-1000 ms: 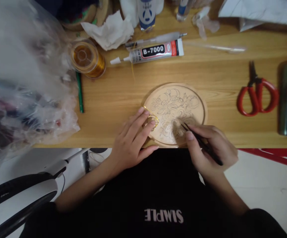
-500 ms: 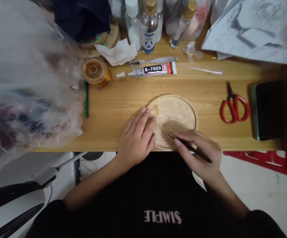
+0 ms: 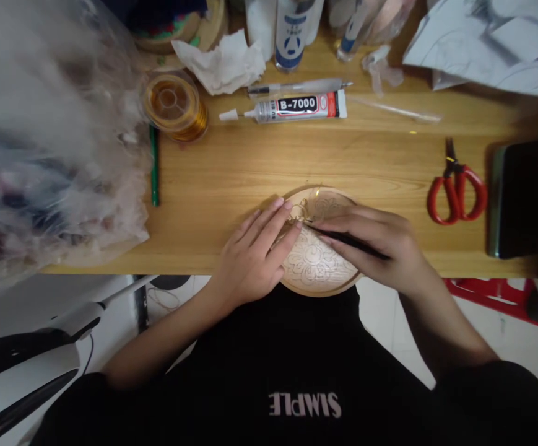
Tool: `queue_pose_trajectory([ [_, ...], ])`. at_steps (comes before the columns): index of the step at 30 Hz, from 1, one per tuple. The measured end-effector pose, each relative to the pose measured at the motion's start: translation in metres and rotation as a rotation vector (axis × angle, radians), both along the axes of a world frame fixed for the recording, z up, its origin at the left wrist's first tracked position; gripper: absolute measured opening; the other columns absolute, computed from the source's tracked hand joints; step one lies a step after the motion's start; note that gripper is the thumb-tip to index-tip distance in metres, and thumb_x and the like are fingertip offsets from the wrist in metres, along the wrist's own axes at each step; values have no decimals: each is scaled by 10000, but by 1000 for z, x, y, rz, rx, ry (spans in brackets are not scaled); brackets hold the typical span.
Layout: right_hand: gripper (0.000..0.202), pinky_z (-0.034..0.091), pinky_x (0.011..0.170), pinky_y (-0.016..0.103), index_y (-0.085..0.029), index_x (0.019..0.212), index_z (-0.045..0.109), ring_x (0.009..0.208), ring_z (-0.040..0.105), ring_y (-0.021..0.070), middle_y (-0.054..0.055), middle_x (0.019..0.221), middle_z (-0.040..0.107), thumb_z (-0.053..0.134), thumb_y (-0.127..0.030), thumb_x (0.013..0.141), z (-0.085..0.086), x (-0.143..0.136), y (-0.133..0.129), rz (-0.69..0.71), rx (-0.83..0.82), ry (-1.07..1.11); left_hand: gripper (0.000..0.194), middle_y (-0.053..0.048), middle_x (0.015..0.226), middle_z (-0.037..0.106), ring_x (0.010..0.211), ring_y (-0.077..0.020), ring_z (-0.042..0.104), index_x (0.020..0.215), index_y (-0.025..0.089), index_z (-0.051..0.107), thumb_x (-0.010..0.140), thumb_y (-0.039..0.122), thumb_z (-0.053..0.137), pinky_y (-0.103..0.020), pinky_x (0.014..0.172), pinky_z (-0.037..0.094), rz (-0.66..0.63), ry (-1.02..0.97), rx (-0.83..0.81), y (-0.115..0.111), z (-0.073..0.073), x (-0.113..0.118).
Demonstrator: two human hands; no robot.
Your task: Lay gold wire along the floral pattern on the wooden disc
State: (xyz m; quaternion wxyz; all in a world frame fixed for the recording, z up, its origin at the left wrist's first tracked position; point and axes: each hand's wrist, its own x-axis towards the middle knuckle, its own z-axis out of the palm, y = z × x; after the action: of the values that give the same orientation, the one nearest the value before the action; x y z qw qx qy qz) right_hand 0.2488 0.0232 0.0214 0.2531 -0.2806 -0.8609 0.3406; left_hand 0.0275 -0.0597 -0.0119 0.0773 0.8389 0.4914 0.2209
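Wooden table (image 3: 231, 161), hands (image 3: 252, 260) with dark tool (image 3: 350, 240) at patterned board (image 3: 314, 257)

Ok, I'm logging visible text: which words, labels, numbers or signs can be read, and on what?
"B-7000": silver tube; its smaller print is too small to read.
"SIMPLE", upside down: black shirt.
"A"-like sign: clear bottle; its other print is blurred.
Narrow bottle: label unreadable.

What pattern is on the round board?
Dark outlined flowers on the round board, best in the head view.
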Motion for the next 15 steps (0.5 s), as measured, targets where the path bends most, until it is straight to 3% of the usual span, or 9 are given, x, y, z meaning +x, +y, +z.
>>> queue_pose_trajectory([
  [5, 226, 620, 911, 339, -272, 1131, 690, 1002, 739, 159, 12, 1066, 768, 636, -198, 924, 0, 2, 6, 29, -48, -29, 529, -161, 1486, 517, 1465, -279, 401, 1309, 147, 554, 792, 90, 456, -444, 1184, 371, 18, 5, -5, -1, -2, 1],
  [12, 194, 620, 864, 286, -270, 1107, 699, 969, 744, 140, -2, 1010, 772, 651, -231, 923, 0, 2, 14, 91, -79, -20, 499, -203, 1430, 557, 1407, -319, 476, 1268, 103, 586, 785, 78, 464, -446, 1149, 417, 0, 12, 28, 1, 0, 2],
  [15, 166, 625, 874, 319, -289, 1080, 713, 982, 745, 154, -12, 1044, 774, 638, -273, 932, 2, 1, 18, 98, -157, -39, 477, -190, 1426, 566, 1407, -309, 479, 1256, 116, 594, 802, 71, 453, -446, 1152, 416, 8, 10, 30, 2, 0, 2],
])
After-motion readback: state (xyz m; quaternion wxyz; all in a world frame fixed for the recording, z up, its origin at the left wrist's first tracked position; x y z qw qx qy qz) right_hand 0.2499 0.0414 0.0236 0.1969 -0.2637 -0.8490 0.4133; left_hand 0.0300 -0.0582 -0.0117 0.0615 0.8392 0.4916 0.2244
